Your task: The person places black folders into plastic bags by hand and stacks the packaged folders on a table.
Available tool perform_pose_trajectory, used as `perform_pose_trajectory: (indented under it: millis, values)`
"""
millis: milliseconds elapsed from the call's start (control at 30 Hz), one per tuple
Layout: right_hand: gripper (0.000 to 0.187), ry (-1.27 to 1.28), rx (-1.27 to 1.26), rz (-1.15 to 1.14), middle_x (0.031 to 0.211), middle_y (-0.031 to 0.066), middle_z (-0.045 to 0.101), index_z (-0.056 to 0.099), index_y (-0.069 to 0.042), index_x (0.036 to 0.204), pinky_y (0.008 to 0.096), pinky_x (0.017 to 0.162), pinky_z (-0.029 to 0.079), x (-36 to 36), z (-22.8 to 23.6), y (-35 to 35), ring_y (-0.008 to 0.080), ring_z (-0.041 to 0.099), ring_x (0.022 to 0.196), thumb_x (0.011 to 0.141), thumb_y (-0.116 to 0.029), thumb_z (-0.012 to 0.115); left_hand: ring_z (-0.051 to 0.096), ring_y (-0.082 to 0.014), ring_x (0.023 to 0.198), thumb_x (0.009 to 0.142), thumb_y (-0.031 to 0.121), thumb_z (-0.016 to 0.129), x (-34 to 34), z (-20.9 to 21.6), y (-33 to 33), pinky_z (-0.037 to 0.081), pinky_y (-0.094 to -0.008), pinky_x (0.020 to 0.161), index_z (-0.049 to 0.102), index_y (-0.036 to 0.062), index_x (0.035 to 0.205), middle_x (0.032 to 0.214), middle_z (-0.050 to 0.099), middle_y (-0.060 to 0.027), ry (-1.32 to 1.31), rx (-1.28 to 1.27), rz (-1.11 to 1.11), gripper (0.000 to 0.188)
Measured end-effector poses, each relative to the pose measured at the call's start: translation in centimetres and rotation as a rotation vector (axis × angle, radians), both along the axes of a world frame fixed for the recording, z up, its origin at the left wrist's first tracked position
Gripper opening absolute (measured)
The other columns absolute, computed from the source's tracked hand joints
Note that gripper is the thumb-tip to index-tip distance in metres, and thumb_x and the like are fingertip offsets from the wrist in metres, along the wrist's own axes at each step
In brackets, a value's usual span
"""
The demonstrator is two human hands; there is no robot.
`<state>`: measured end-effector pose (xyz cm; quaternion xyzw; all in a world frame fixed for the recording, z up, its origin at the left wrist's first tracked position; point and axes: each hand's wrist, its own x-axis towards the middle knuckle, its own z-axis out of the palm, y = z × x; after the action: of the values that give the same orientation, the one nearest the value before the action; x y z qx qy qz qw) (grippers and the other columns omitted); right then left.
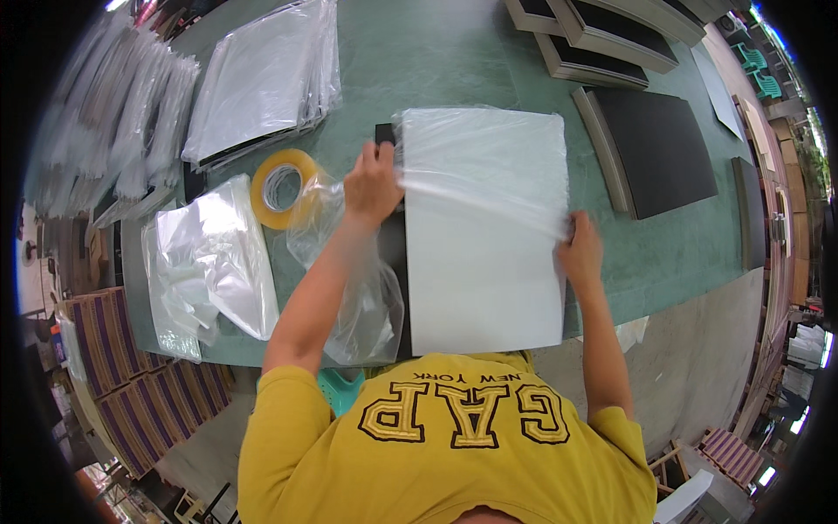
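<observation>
In front of me a white rectangular board (484, 293) lies flat on the green table. Over its far part is a clear plastic bag (476, 153), whose gathered edge slants across the board from one hand to the other. My left hand (373, 186) is closed on this bag beside the board's left edge. At the right edge, my right hand (582, 249) pinches the bag's edge, its fingertips partly hidden. Loose clear plastic (349, 297) hangs below my left forearm. A dark strip (394, 253) shows along the board's left side.
Left of my arm are a tape roll (262, 189) and a pile of clear bags (214, 253). Behind them lie bagged white boards (257, 79) and stacked plastic-wrapped pieces (122, 113). Dark-topped blocks (659, 148) sit to the right, with more (602, 39) at the far right.
</observation>
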<state>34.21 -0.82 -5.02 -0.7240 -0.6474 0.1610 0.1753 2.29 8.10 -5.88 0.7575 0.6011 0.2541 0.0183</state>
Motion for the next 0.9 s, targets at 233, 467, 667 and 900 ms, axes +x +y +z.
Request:
perform_pose_trajectory:
  millis: [233, 467, 667, 900]
  values:
    - [0.040, 0.211, -0.237, -0.092, 0.086, 0.0162, 0.054, 0.045, -0.002, 0.098, 0.0353, 0.066, 0.042, -0.8, 1.1, -10.3, 0.0323, 0.052, 0.074, 0.060, 0.008, 0.047, 0.053, -0.0324, 0.074, 0.063, 0.002, 0.055, -1.9, 0.7, -18.3, 0.044, -0.0403, 0.054, 0.044, 0.0042, 0.097, 0.079, 0.048, -0.0137, -0.093, -0.380, -0.141, 0.036]
    - [0.028, 0.209, -0.090, -0.100, 0.074, 0.0129, 0.050, 0.048, 0.000, 0.085, 0.0301, 0.060, 0.039, -0.9, -0.2, -15.8, 0.0260, 0.050, 0.065, 0.060, 0.010, 0.041, 0.053, -0.0296, 0.063, 0.062, 0.001, 0.055, -0.6, 0.9, -25.1, 0.044, -0.0371, 0.051, 0.048, 0.0056, 0.088, 0.073, 0.050, -0.0101, -0.224, -0.357, -0.078, 0.027]
    - [0.019, 0.242, -0.028, -0.021, 0.071, 0.0124, 0.053, 0.049, 0.000, 0.080, 0.0293, 0.059, 0.041, 0.6, -0.7, -21.2, 0.0223, 0.053, 0.063, 0.065, 0.009, 0.042, 0.054, -0.0268, 0.060, 0.063, -0.001, 0.055, -1.0, 1.0, -28.0, 0.044, -0.0353, 0.049, 0.050, 0.0046, 0.077, 0.070, 0.052, -0.0085, -0.316, -0.391, -0.076, 0.015]
    - [0.008, 0.714, -0.019, -0.401, 0.076, 0.0066, 0.057, 0.051, 0.001, 0.085, 0.0240, 0.061, 0.043, 3.4, -1.8, -23.4, 0.0122, 0.053, 0.068, 0.082, -0.005, 0.047, 0.054, -0.0257, 0.060, 0.063, 0.001, 0.057, -5.2, 3.3, -30.4, 0.044, -0.0343, 0.049, 0.053, 0.0048, 0.071, 0.066, 0.053, -0.0079, -0.167, -0.591, -0.389, 0.009]
